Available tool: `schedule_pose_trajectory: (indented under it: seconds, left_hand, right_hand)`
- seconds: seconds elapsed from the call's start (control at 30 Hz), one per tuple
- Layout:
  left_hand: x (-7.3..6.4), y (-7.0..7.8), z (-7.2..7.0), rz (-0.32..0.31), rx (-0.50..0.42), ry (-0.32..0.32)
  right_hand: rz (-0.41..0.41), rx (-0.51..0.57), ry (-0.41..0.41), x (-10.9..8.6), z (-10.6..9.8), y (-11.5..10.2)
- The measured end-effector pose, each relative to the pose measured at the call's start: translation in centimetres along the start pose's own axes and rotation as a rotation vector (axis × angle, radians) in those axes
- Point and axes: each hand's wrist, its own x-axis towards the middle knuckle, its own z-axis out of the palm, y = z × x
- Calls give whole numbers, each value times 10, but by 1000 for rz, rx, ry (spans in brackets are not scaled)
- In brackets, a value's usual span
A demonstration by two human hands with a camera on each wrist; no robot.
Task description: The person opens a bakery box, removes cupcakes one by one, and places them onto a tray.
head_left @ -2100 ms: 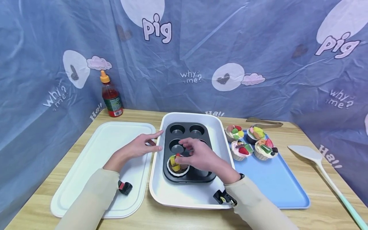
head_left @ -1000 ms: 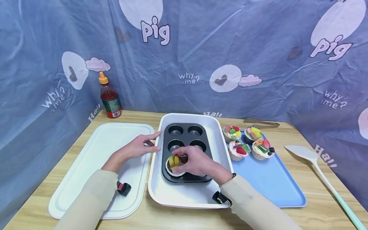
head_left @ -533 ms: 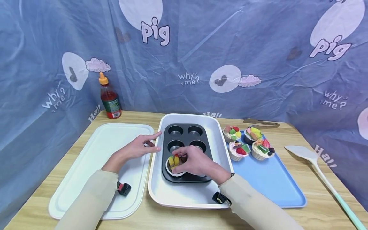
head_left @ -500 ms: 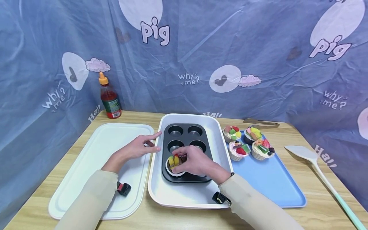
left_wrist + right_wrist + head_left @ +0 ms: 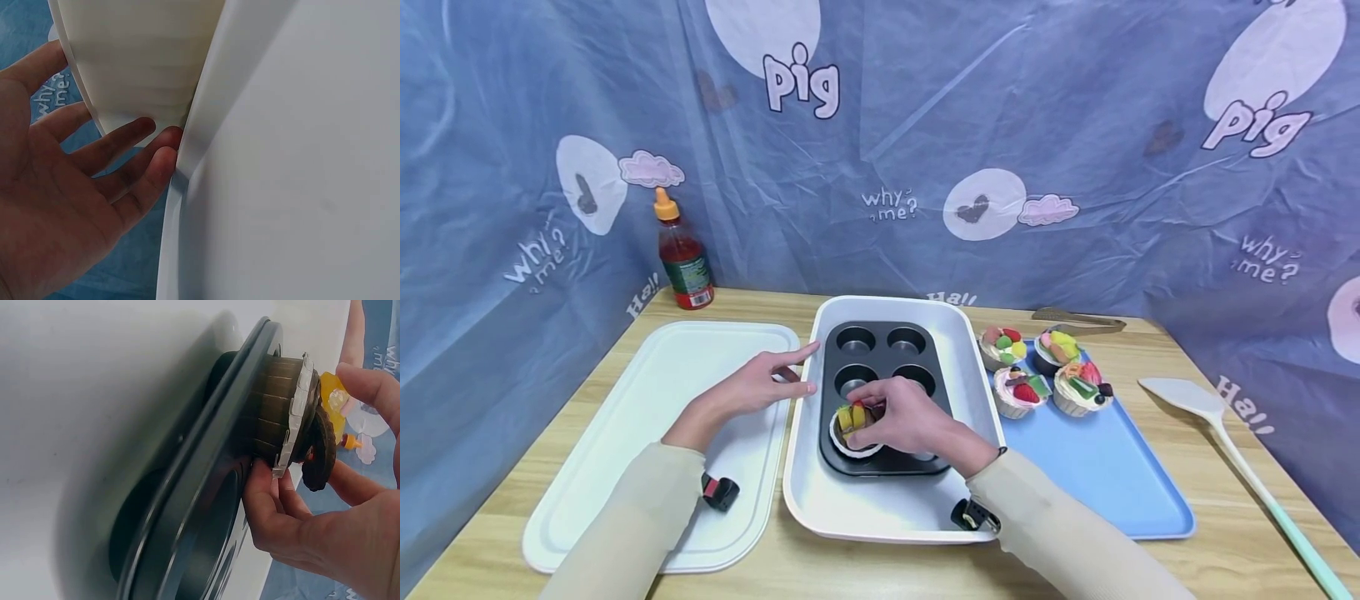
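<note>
A cupcake [image 5: 854,433] with a pleated wrapper and yellow, red and brown toppings stands in the near left cup of a black muffin pan [image 5: 882,462]. My right hand [image 5: 901,417] holds this cupcake, with fingers on its far side and the thumb at its near edge. The right wrist view shows the cupcake [image 5: 281,406] standing partly above the pan, fingertips against its wrapper. The pan sits inside a deep white tray [image 5: 880,512]. Beside that tray's left rim, my left hand [image 5: 748,387] stretches its fingers; the left wrist view shows fingertips touching the rim [image 5: 178,181].
A flat white tray [image 5: 647,467] lies at the left, with a sauce bottle [image 5: 687,262] behind it. Several fruit-topped cupcakes [image 5: 1078,392] stand on a blue tray [image 5: 1097,475] at the right. Beyond are tongs [image 5: 1078,322] and a white spatula [image 5: 1232,442].
Two seconds ago the right hand had fingers lifted above the cupcake's far side; they have since come down and taken hold of it. The left hand and the trays stay in place.
</note>
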Motion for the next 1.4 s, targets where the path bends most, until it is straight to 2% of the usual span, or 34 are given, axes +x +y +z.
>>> schedule_pose_trajectory:
  seconds: [0.43,1.4]
  left_hand:
    - [0,-1,0,8,-4,-13]
    - [0,0,0,-18,10,-16]
  right_hand:
    - [23,33,-19,0,1,0]
    - [68,99,-27,5,-1,-1]
